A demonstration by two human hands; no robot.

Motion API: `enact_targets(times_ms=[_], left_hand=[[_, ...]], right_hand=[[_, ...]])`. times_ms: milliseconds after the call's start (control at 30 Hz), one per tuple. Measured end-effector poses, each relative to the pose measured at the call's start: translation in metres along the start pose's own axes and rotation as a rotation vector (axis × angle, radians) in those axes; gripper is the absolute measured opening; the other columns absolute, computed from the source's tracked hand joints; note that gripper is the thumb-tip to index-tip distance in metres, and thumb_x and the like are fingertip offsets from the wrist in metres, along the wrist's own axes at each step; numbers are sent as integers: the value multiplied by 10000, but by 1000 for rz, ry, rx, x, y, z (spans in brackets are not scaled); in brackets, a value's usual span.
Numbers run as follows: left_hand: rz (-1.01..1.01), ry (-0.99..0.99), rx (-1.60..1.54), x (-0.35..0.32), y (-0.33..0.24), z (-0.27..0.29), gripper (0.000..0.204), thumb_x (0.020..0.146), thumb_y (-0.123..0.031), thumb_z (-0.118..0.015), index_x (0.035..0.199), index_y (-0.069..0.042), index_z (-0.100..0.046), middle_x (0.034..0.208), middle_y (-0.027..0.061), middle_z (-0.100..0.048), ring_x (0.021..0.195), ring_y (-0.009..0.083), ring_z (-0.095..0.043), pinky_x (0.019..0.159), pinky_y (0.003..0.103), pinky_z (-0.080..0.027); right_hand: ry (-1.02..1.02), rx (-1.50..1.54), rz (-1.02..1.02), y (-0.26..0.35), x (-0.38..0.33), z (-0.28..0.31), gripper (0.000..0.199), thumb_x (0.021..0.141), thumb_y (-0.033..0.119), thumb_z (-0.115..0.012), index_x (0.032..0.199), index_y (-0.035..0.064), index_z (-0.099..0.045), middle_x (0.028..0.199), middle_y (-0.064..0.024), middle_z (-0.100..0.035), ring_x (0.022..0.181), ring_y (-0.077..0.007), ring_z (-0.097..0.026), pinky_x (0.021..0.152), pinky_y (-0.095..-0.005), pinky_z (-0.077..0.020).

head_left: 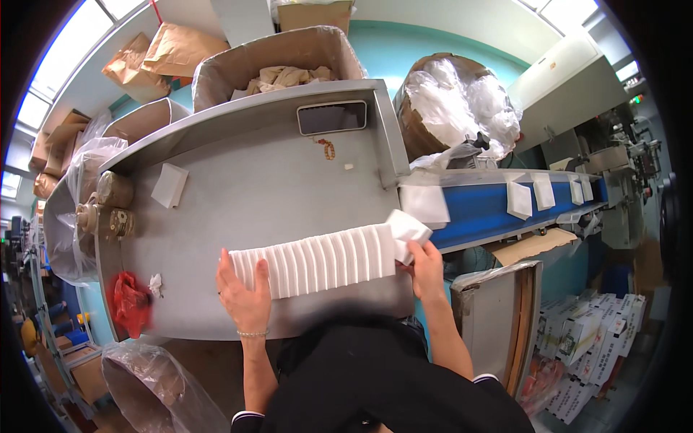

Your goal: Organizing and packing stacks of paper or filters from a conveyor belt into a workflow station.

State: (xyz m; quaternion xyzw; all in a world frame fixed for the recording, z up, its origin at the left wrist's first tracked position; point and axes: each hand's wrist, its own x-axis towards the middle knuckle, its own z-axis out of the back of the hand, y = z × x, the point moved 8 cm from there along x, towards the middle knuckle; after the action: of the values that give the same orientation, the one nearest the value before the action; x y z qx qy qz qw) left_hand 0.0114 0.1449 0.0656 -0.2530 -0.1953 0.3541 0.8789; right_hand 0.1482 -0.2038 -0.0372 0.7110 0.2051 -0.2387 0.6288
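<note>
A row of white packs [317, 261] lies across the near part of the table [238, 195], its pieces standing face to face, its right end set a little farther from the person than its left. The left hand [244, 294] holds the left end of the row, fingers at the outer end and thumb spread apart from them on the near side. The right hand [424, 270] pinches a loose pack [408, 226], tilted, at the row's right end; whether it touches the row is hard to tell.

Just beyond, a white piece [426, 205] sits where the blue belt [469, 207] meets the table. More packs [518, 200] stand spaced along the belt to the right.

Farther back on the table are a phone [332, 117] and an amber bead ring [329, 149]. A single pack [170, 185] lies toward the left, near brown rolls [114, 189] at the table's edge; a red bag [132, 303] is at the near left corner.

Behind the table, a lined carton [238, 66] holds tan material, and a round bin [419, 119] holds clear plastic.
</note>
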Motion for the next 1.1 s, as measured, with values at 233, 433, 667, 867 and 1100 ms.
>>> enact_targets(times_ms=[233, 433, 667, 867, 1100], left_hand=[[-76, 34, 21, -3, -6, 1, 764, 854, -429, -694, 1377, 38, -390, 1279, 266, -517, 1188, 420, -496, 987, 475, -405], [-100, 108, -14, -7, -17, -1, 826, 831, -442, -722, 1383, 61, -369, 1292, 277, -501, 1197, 407, -484, 1006, 459, -391], [-92, 63, -38, -8, -13, -2, 830, 829, -440, -726, 1387, 55, -364, 1267, 267, -513, 1192, 399, -484, 999, 458, -396], [-76, 63, -55, -7, -14, -7, 844, 806, -486, -728, 1383, 25, -383, 1263, 242, -526, 1183, 405, -496, 988, 483, -399], [-74, 70, -33, -9, -16, -10, 843, 809, -480, -727, 1386, 26, -378, 1271, 234, -521, 1200, 397, -485, 998, 477, -389]], right_hand=[[155, 189, -38, 4, -9, -15, 267, 965, 214, -564, 1176, 51, -562, 967, -39, -648, 844, -151, -638, 693, -273, -514], [191, -371, 276, 22, -32, -51, 437, 988, 414, -530, 1147, 10, -578, 965, -10, -601, 871, -66, -498, 787, -238, -433], [400, 56, -210, -14, -21, -23, 321, 985, 291, -553, 1189, 43, -573, 959, -24, -641, 793, -105, -568, 666, -271, -458], [371, 141, -266, -18, -26, -25, 316, 980, 261, -564, 1201, 36, -568, 951, -32, -648, 734, -123, -599, 602, -245, -451], [377, -78, -137, 3, -26, -18, 290, 990, 287, -546, 1158, 53, -582, 906, -40, -644, 763, -129, -600, 630, -252, -455]])
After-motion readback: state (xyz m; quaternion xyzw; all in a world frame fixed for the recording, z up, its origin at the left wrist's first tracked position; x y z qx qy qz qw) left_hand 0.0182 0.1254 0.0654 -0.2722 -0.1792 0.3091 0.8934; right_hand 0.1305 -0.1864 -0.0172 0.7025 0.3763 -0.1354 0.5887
